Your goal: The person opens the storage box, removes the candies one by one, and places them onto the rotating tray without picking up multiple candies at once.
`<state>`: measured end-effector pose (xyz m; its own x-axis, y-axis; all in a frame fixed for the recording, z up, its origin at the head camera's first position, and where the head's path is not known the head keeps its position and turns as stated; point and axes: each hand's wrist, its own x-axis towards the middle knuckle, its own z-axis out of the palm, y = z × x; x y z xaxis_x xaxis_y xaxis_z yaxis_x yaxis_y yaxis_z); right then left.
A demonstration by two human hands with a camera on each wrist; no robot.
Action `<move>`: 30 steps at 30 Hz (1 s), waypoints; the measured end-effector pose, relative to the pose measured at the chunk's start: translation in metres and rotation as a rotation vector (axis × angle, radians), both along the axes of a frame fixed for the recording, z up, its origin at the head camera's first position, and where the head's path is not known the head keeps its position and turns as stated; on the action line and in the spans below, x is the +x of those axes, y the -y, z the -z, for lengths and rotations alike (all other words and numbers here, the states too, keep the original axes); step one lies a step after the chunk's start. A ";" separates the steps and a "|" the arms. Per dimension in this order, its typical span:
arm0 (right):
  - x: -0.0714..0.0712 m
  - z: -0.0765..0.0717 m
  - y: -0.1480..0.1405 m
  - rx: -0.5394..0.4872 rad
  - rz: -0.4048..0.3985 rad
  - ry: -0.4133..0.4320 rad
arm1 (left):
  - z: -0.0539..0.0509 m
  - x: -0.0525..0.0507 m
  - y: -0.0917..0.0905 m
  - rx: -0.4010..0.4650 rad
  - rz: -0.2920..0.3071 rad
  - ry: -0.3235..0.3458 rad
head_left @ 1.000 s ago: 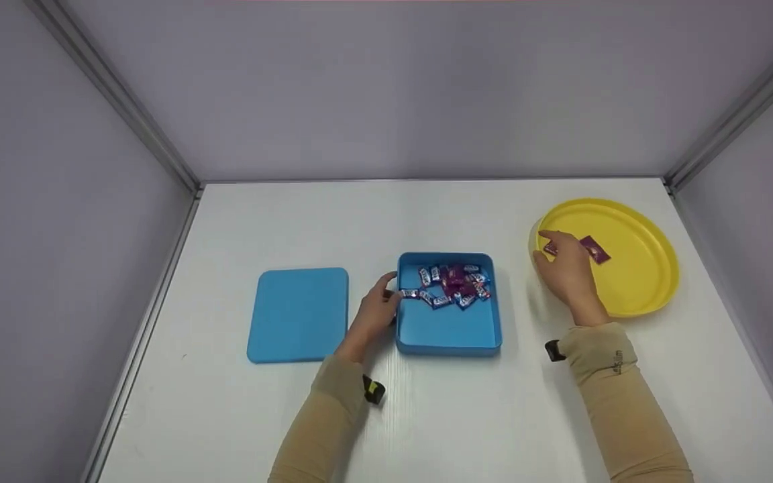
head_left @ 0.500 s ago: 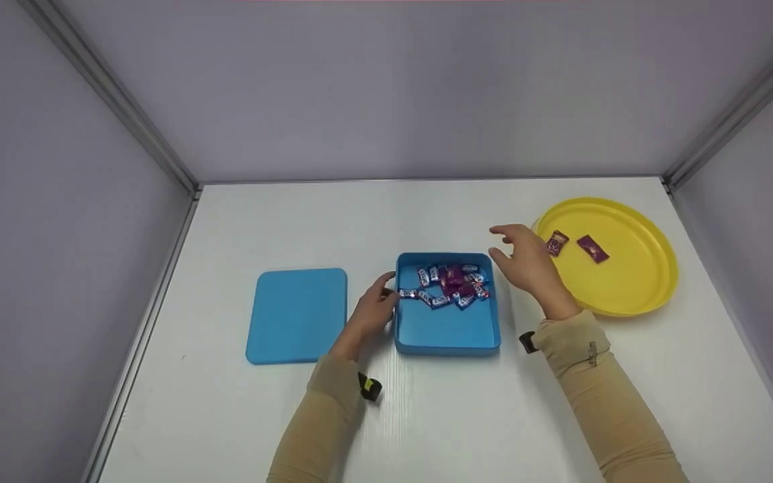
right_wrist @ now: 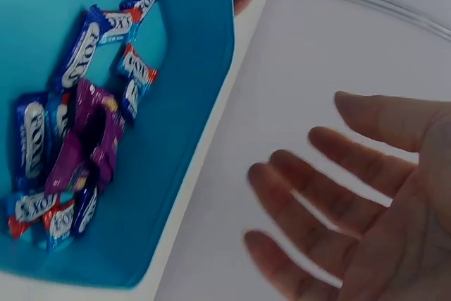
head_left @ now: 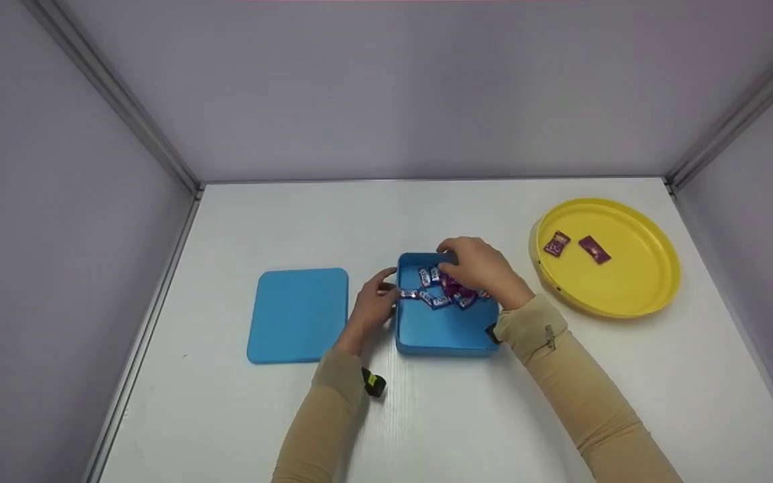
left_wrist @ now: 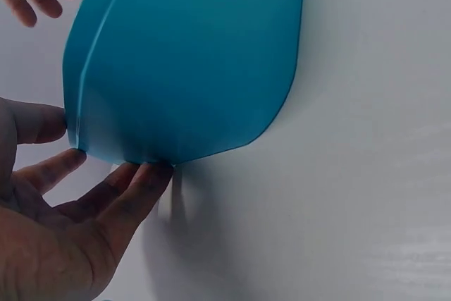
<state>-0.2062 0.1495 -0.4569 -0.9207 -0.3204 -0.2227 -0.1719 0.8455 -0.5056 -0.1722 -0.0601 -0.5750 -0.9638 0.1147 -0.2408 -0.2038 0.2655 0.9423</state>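
Note:
In the head view a square blue box (head_left: 447, 335) holds small blue-and-white wrapped candies (head_left: 409, 294) and purple ones (head_left: 452, 287). My left hand (head_left: 371, 312) touches the box's left wall with its fingertips; in the left wrist view the spread fingers (left_wrist: 144, 185) rest against the box (left_wrist: 190, 68). My right hand (head_left: 484, 268) is over the box's upper right part and hides some candies. From the right wrist, that hand (right_wrist: 373, 202) shows spread, slightly bent fingers with nothing between them, beside the blue box (right_wrist: 169, 167) and apart from its wall.
A flat blue square lid (head_left: 299, 315) lies left of the box. Toward the right of the white table (head_left: 440, 416) stands a round yellow tray (head_left: 628, 282), with two purple candies (head_left: 556, 243) in it. Grey walls (head_left: 386, 94) stand behind and at both sides.
My right hand has moved left from the yellow tray to above the blue box, uncovering the purple candies in the tray. My left hand has stayed at the box's left side.

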 end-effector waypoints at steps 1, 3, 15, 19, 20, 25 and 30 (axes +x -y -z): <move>-0.001 0.001 0.004 0.021 0.001 0.011 | 0.000 0.000 0.000 0.011 -0.005 0.009; -0.002 0.002 0.010 0.051 -0.009 0.021 | 0.000 0.000 -0.001 0.035 -0.015 0.024; -0.016 0.028 0.046 0.204 -0.193 0.077 | 0.000 0.000 0.001 0.039 -0.021 0.019; -0.019 0.036 0.056 0.258 -0.217 0.103 | 0.001 -0.001 0.002 0.036 -0.017 0.015; -0.019 0.038 0.058 0.272 -0.220 0.113 | 0.001 -0.001 0.003 0.035 -0.015 0.016; -0.021 0.047 0.066 0.317 -0.239 0.143 | 0.001 -0.001 0.004 0.025 -0.006 0.015; -0.022 0.052 0.070 0.333 -0.257 0.138 | 0.001 -0.001 0.005 0.005 0.004 -0.003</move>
<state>-0.2281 0.0792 -0.5087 -0.7750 -0.4249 -0.4678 -0.3480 0.9048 -0.2454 -0.1732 -0.0652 -0.5758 -0.9639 0.1199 -0.2377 -0.2003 0.2615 0.9442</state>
